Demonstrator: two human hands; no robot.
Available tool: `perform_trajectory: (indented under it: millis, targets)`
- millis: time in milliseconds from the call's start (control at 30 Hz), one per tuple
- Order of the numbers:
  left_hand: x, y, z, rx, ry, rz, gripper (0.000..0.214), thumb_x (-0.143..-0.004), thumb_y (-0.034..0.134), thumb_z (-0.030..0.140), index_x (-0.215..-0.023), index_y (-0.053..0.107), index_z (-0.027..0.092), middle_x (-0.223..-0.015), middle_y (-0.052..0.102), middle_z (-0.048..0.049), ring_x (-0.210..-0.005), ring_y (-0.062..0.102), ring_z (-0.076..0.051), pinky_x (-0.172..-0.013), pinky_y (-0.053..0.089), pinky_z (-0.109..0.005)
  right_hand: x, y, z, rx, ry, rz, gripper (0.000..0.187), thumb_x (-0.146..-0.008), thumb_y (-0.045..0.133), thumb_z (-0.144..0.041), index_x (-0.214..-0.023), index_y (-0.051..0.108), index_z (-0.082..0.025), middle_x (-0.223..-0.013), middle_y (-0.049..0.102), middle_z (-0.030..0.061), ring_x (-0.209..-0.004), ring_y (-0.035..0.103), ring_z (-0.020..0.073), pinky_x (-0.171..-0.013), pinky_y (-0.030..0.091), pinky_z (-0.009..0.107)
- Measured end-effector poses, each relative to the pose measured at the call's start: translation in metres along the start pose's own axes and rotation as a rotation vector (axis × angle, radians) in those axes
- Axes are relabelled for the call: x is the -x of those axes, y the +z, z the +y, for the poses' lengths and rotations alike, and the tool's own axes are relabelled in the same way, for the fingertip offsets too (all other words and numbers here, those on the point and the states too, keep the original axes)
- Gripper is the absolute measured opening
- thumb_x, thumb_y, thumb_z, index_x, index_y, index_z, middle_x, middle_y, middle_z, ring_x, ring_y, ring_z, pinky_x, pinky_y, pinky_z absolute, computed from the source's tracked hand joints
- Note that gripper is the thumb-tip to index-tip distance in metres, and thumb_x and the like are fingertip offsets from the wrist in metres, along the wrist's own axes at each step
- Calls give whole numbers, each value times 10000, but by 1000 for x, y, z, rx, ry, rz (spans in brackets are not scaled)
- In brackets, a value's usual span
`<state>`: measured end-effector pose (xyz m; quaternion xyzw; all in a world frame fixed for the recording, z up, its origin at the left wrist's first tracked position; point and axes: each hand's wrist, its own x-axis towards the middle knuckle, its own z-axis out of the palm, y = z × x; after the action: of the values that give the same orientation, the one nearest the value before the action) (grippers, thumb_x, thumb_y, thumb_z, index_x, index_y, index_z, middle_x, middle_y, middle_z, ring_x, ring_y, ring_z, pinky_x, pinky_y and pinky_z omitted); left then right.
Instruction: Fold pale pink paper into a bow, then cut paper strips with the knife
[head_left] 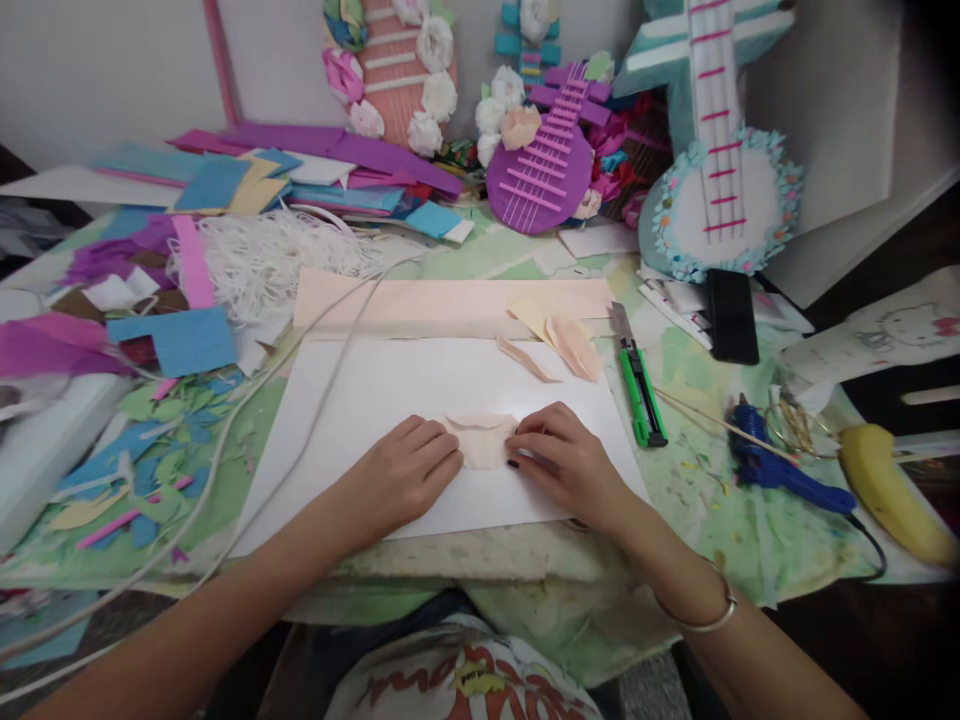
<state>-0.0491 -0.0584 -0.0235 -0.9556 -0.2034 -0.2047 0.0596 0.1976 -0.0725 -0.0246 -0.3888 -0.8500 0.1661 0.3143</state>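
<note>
A small peach paper piece (482,447) with a folded or curled upper edge lies on a white board (360,390) in front of me. My left hand (412,465) has its fingers curled together at the paper's left edge, fingertips partly hidden. At the right edge, my right hand (566,455) pinches the paper between thumb and fingers. Just beyond the hands are curved peach paper petals (574,348) and a thin folded peach strip (528,359). A long peach paper strip (450,300) lies across the board's far edge.
Right of the board are a green box cutter (640,390), a blue glue gun (780,465), a banana (892,490) and a black phone (733,316). White cords (247,400) cross the left side, near paper scraps (172,450). Decorated paper instruments (544,170) stand behind.
</note>
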Motion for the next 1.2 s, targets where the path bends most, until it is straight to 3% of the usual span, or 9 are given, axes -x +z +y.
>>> perform_trajectory:
  millis: [267,467,767,867,967,1200]
  targets:
    - [-4,-1,4,136,-138,88,140,-890,509,111,-980,616,99,-977,660,-115,-976,574,-219,-834,463,-373,2,2,-2,14,-14,-28,214,-885,539,-133,-1051,655,-203,-940,616,95,-896,516,205,-760,503,385]
    - [-16,5,15,17,-73,-98,362,-935,501,305,-1239,525,109,-1240,602,-140,-1238,473,-267,-946,364,-418,6,3,1,11,-26,-3,228,-882,536,-123,-1043,671,-211,-964,607,100,-924,527,204,-783,511,391]
    - [-13,13,20,-7,-29,-122,380,-962,448,341,-1235,526,89,-1283,588,-140,-1266,455,-258,-978,307,-431,0,-15,18,-89,59,21,299,-886,493,-107,-1059,684,-258,-961,603,75,-892,563,177,-754,514,350]
    - [-13,13,19,2,-34,-150,387,-966,433,349,-1243,519,92,-1316,565,-137,-1286,433,-256,-995,295,-434,-4,-20,26,-69,43,-48,319,-877,497,-94,-1063,688,-269,-954,597,72,-912,549,183,-779,501,362]
    - [-14,14,18,28,-52,-165,389,-958,445,356,-1242,520,100,-1339,545,-134,-1316,399,-259,-1027,276,-440,-6,-19,27,-69,42,-98,269,-875,529,-123,-1029,705,-257,-934,595,75,-901,540,189,-790,493,377]
    - [-16,13,15,123,-86,-199,405,-946,460,360,-1278,493,130,-1334,546,-127,-1328,385,-268,-1062,256,-459,-4,-15,27,-60,29,-55,226,-863,561,-146,-1002,708,-246,-919,594,75,-892,537,195,-781,487,390]
